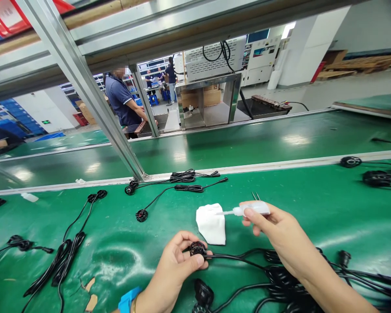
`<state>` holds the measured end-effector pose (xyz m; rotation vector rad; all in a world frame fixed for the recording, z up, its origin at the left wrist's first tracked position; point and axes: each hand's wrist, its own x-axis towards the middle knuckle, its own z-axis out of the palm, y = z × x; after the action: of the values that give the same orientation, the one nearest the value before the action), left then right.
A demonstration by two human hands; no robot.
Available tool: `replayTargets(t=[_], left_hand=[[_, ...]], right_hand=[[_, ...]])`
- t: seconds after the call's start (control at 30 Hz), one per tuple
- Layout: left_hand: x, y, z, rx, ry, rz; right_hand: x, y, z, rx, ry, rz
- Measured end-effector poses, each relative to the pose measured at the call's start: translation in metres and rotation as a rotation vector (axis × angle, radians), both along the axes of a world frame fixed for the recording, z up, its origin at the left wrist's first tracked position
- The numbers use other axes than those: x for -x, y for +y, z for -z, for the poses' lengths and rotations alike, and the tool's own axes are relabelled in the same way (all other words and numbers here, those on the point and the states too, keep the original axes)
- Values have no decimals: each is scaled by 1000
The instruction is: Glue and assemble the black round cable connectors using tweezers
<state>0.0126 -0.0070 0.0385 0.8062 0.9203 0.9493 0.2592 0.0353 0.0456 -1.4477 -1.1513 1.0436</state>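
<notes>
My left hand (176, 265) pinches a small round black part (198, 249) at the end of a black cable, low in the middle of the view. My right hand (273, 228) is closed round a small white squeeze tube (252, 209) whose thin nozzle points left, above the part and apart from it. A folded white cloth (211, 224) lies on the green mat (296, 191) between the two hands. A tangle of black cables (289, 282) with more round parts lies under my right forearm.
More cabled round parts lie at the left (68, 252), in the middle (182, 178) and at the far right (374, 178). A slanted metal post (94, 100) rises from the bench rail. Metal tweezers (256, 196) lie behind my right hand. A person in a dark shirt (122, 100) stands beyond the green conveyor.
</notes>
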Motion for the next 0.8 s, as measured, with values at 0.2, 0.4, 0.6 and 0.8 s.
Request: replayTargets(t=[0.2,0.4,0.6,0.8], left_hand=[[1,0,4,-1,6,1],[2,-1,5,-3,-1,5],[2,-1,4,-15,-3,29],[0,-1,-1,-24,-11,20]], right_hand=[[-2,8,9,-9,-237,-161],[1,5,24,-135,-893,-172],[1,5,35,-375,-1137,-164],[25,-23,2,-795,-741,-316]])
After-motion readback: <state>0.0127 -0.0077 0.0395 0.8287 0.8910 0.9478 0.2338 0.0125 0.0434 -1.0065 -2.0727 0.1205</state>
